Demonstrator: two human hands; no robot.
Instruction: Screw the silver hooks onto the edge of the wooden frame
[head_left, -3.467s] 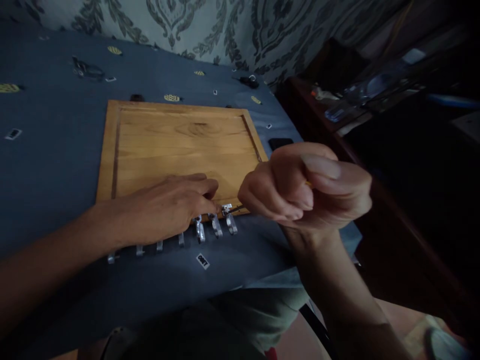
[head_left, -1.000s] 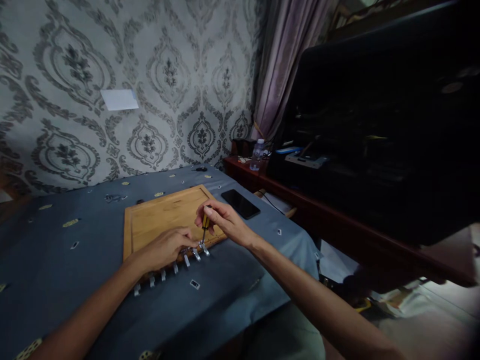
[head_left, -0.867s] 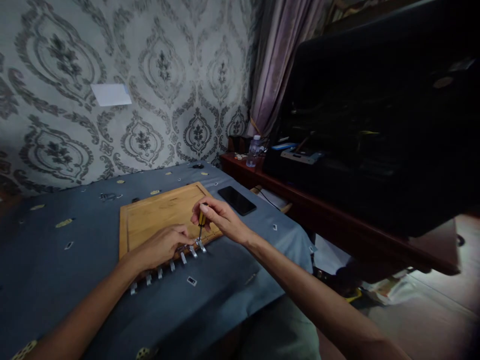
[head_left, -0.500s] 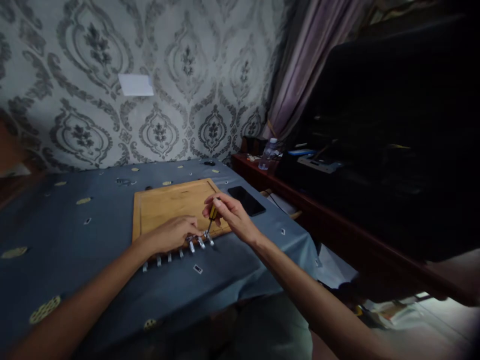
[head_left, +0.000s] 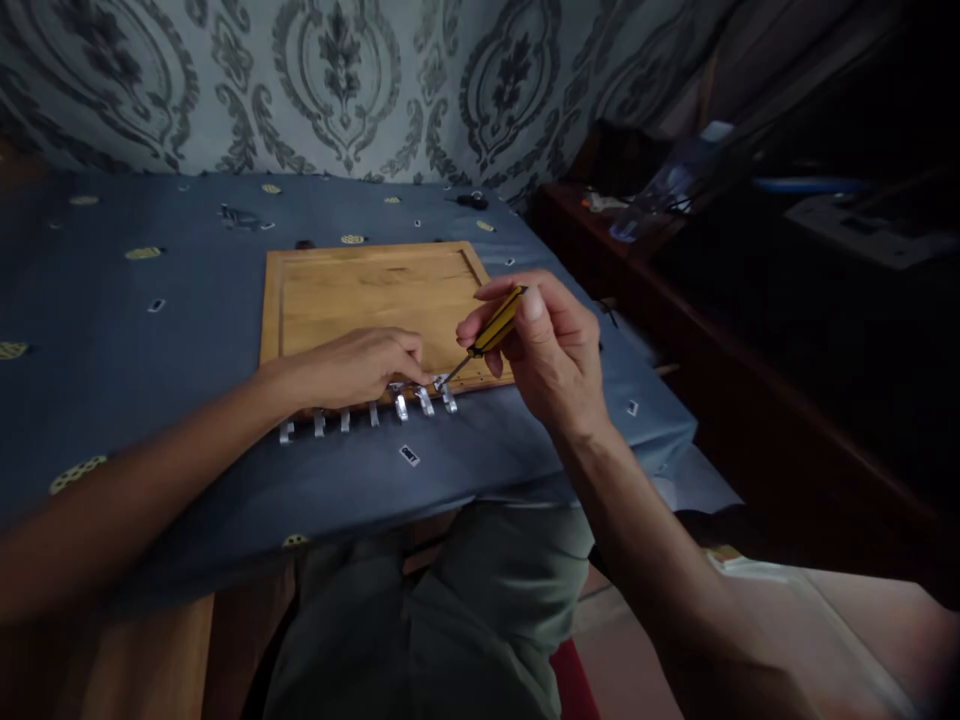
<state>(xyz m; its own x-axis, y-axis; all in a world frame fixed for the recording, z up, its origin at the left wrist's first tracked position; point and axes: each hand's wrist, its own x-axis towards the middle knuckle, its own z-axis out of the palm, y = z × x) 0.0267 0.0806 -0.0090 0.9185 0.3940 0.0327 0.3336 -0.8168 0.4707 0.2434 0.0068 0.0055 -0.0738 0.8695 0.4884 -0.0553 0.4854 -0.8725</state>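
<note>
My right hand (head_left: 559, 350) grips a yellow-and-black screwdriver (head_left: 499, 322), tilted down to the left. Its tip meets a small metal hook (head_left: 449, 400) at the near edge of a wooden board (head_left: 375, 290). Just left of that tip, my left hand (head_left: 367, 365) rests on the board's near edge with curled fingers, the fingertips close to the hook's base. Whatever those fingers pinch is hidden. Several more silvery hooks, such as the leftmost hook (head_left: 286, 432), stick out in a row along the same edge.
A blue patterned cloth (head_left: 195, 350) covers the table. Toward its back lie a dark object (head_left: 472, 201) and a small grey item (head_left: 241, 218). On the right, a dark red desk (head_left: 637, 270) carries a plastic bottle (head_left: 667, 185). My knees are below the table's front edge.
My view has tipped downward and come closer, bringing my legs into sight. The screwdriver leans more to the side. The black phone is now behind my right hand. Both hands stay by the same hook.
</note>
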